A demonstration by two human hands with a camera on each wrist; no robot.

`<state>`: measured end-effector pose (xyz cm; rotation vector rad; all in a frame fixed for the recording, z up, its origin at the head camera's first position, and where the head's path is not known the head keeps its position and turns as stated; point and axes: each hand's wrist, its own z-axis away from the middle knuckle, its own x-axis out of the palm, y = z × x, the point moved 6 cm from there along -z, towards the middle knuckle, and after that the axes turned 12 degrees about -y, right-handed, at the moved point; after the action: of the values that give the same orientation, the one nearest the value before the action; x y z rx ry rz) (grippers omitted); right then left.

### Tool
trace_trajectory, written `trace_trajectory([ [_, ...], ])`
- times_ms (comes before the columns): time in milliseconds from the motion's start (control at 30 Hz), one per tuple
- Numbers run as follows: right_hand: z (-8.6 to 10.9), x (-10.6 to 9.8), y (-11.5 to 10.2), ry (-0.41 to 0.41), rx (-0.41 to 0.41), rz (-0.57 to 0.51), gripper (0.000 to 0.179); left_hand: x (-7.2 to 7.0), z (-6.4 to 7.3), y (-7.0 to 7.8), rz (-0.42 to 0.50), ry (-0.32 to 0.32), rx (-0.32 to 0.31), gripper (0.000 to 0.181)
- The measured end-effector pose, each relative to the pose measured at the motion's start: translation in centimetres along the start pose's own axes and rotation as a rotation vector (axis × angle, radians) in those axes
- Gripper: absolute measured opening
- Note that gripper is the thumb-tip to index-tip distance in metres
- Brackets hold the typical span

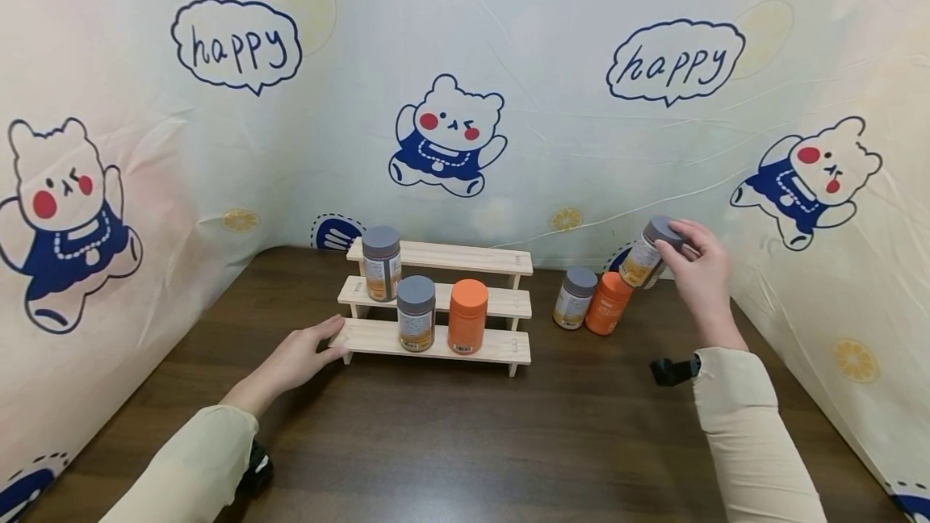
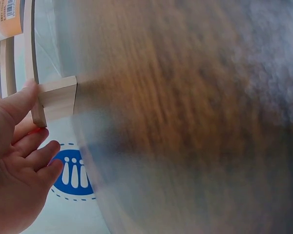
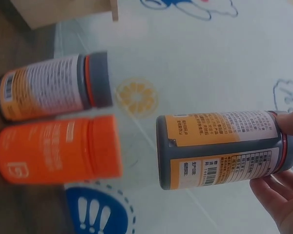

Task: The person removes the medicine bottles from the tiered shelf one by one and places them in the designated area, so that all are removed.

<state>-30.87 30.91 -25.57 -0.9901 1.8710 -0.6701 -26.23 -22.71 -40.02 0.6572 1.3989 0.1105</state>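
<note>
My right hand grips a grey-capped bottle by its cap, tilted and raised off the table. Just left of it on the table stand another grey-capped bottle and an orange bottle, side by side. My left hand pinches the left end of the lowest step of a three-step wooden rack, thumb on top and fingers beneath in the left wrist view. On that step are a grey-capped bottle and an orange bottle. A third grey-capped bottle stands higher on the rack's left.
The dark wooden table runs back to a printed cloth backdrop with bears and the word happy. The cloth also closes in both sides. A black strap device sits at each wrist.
</note>
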Motion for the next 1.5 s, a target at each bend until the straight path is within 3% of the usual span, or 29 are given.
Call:
trace_trajectory([
  [267, 0.2, -1.3, 2.3, 0.07, 0.037, 0.023, 0.04, 0.0, -0.2, 0.0, 0.003, -0.011, -0.001, 0.055],
  [633, 0.8, -1.1, 5.7, 0.09, 0.062, 0.089, 0.035, 0.1, -0.2, 0.0, 0.006, -0.013, -0.003, 0.056],
  [1233, 1.9, 1.8, 10.6, -0.011, 0.144, 0.174, 0.035, 0.0, -0.1, 0.1, 0.006, -0.022, -0.012, 0.056],
  [1500, 2.4, 2.7, 11.4, -0.021, 0.136, 0.185, 0.033, 0.0, 0.0, 0.3, 0.004, -0.012, 0.004, 0.056],
])
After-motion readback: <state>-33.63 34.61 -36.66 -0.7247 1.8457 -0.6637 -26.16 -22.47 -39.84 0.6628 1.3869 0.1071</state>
